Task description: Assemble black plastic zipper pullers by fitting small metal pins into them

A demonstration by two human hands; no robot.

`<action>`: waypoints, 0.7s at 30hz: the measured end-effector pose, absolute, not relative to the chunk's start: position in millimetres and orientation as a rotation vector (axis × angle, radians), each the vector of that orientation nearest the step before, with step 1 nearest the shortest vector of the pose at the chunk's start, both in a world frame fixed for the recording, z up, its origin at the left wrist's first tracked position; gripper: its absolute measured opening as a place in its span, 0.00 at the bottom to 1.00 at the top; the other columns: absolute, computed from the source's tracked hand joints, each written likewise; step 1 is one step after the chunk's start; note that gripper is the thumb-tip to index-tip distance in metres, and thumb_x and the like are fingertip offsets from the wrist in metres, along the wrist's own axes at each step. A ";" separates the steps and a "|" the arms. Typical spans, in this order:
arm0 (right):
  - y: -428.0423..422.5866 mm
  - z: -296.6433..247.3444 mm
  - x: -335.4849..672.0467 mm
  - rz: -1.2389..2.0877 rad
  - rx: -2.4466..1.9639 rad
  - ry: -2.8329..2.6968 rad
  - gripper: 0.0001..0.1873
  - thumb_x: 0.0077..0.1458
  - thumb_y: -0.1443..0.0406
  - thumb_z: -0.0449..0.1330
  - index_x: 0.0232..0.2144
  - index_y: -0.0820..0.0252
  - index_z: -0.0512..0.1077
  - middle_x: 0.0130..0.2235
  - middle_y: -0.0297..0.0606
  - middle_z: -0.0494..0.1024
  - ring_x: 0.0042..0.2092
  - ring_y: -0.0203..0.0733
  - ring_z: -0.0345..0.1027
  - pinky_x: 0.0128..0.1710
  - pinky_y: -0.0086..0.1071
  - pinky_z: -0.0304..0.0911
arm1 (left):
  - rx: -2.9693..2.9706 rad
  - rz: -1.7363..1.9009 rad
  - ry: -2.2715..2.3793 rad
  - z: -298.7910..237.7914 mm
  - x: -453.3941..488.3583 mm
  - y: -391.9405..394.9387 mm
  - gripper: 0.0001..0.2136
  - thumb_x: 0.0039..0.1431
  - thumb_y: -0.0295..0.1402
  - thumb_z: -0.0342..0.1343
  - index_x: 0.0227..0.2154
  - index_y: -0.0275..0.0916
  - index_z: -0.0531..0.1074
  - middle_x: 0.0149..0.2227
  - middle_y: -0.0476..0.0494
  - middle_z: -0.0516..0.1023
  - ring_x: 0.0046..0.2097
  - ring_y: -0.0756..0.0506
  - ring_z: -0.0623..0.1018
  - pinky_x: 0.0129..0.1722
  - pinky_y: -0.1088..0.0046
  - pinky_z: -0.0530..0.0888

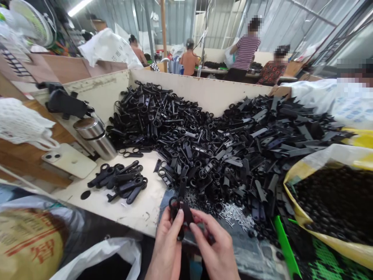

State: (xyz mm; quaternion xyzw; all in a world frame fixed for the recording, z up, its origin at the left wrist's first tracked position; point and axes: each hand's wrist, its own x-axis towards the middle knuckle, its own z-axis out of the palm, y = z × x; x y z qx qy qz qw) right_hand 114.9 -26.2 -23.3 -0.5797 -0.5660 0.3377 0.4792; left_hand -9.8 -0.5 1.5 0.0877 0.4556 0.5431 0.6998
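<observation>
My left hand [166, 243] and my right hand [211, 245] both pinch a black plastic loop-ended pull tab [181, 212] low in the centre of the view, and my fingers partly hide it. Just beyond my fingertips, a large heap of similar black pull tabs [186, 147] fills the cream-coloured bench [140, 206]. A small loose group of larger black tabs [116, 182] lies apart on the bench to the left. Tiny silver metal pins [236, 216] are scattered at the heap's near edge, close to my right hand.
A yellow-rimmed sack of round black parts [338, 202] sits at right, beside a green strip [287, 245]. A steel flask [94, 138] and a phone [68, 160] lie at left. Several co-workers [244, 50] stand or sit beyond the bench's raised back wall [201, 91].
</observation>
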 end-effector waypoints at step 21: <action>-39.3 -24.8 110.4 0.977 -1.401 -1.184 0.21 0.60 0.46 0.64 0.42 0.53 0.85 0.29 0.37 0.77 0.27 0.40 0.67 0.27 0.29 0.66 | 0.261 1.137 0.906 4.3 -8.1 -14.7 0.16 0.59 0.41 0.65 0.49 0.45 0.77 0.50 0.42 0.81 0.56 0.38 0.74 0.53 0.63 0.73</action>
